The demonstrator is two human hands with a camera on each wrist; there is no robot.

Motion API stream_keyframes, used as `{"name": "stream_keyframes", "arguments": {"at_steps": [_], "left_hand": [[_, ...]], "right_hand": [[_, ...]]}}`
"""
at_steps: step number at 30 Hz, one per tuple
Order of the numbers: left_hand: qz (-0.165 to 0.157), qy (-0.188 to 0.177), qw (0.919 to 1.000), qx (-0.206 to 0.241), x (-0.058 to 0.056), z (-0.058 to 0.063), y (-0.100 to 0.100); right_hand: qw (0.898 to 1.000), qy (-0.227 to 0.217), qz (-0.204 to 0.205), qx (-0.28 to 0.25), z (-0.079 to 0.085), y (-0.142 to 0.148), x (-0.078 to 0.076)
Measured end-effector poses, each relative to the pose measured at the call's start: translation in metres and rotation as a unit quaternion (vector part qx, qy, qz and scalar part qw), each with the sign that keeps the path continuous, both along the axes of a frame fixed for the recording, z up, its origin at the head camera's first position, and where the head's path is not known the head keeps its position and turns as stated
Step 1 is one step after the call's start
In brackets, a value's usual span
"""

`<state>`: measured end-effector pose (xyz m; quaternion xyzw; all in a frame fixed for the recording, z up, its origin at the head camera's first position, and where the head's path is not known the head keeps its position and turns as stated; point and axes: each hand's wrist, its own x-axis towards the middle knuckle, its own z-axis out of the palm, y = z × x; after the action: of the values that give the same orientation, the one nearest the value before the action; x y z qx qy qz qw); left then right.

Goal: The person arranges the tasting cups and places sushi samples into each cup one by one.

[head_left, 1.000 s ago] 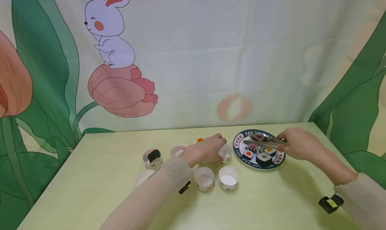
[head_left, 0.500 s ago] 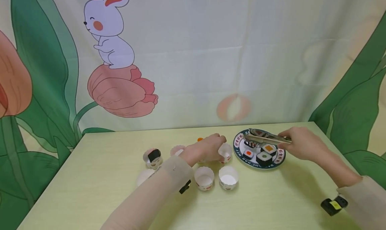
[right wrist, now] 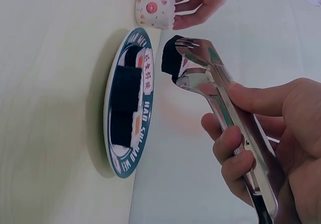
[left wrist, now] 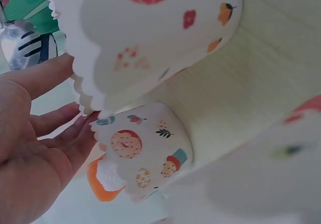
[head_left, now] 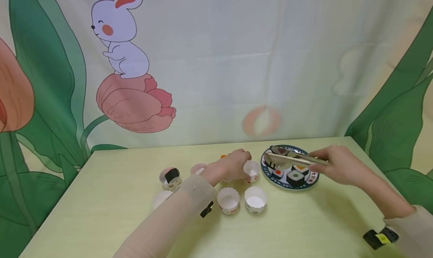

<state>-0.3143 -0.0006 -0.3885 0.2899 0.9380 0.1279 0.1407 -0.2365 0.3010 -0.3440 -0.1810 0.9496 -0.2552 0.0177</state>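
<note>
Head view: left hand point(head_left: 230, 166) pinching rim of paper cup point(head_left: 252, 171); right hand point(head_left: 339, 164) gripping tongs point(head_left: 309, 159), plate point(head_left: 305, 184) below their tips.
Left wrist: second cup point(left wrist: 150, 148) beside the fingers, orange-and-white piece point(left wrist: 102, 185) at its rim.
Right wrist: tongs clamp black-wrapped sushi point(right wrist: 173, 56) ahead of the fingers, clear of the plate.

A round plate point(head_left: 312, 179) with a white-lettered, dark-blue rim bears a black-sided, white-topped, green-centred sushi roll point(head_left: 295, 179), while left of the plate a scalloped white paper cup point(left wrist: 150, 148) shows pink doughnut prints against the pale yellow-green counter point(head_left: 321, 228).
</note>
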Motion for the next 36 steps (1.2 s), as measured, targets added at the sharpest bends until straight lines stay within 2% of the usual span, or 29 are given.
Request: {"name": "stream_keyframes", "arguments": {"at_steps": [7, 19, 27, 36], "left_hand": [[-0.009, 0.006, 0.9997, 0.021, -0.002, -0.006, -0.002], [-0.022, 0.019, 0.9987, 0.041, -0.003, -0.008, -0.004], [-0.014, 0.011, 0.9987, 0.049, -0.003, -0.009, -0.003], [-0.005, 0.000, 0.9990, 0.045, -0.002, -0.008, -0.004]], "right_hand": [[1.000, 0.005, 0.013, -0.022, -0.002, -0.009, 0.007], [0.999, 0.011, 0.023, -0.038, -0.009, -0.025, 0.006], [0.999, 0.011, 0.023, -0.042, -0.015, -0.029, 0.007], [0.998, 0.031, 0.029, -0.047, -0.020, -0.032, 0.008]]}}
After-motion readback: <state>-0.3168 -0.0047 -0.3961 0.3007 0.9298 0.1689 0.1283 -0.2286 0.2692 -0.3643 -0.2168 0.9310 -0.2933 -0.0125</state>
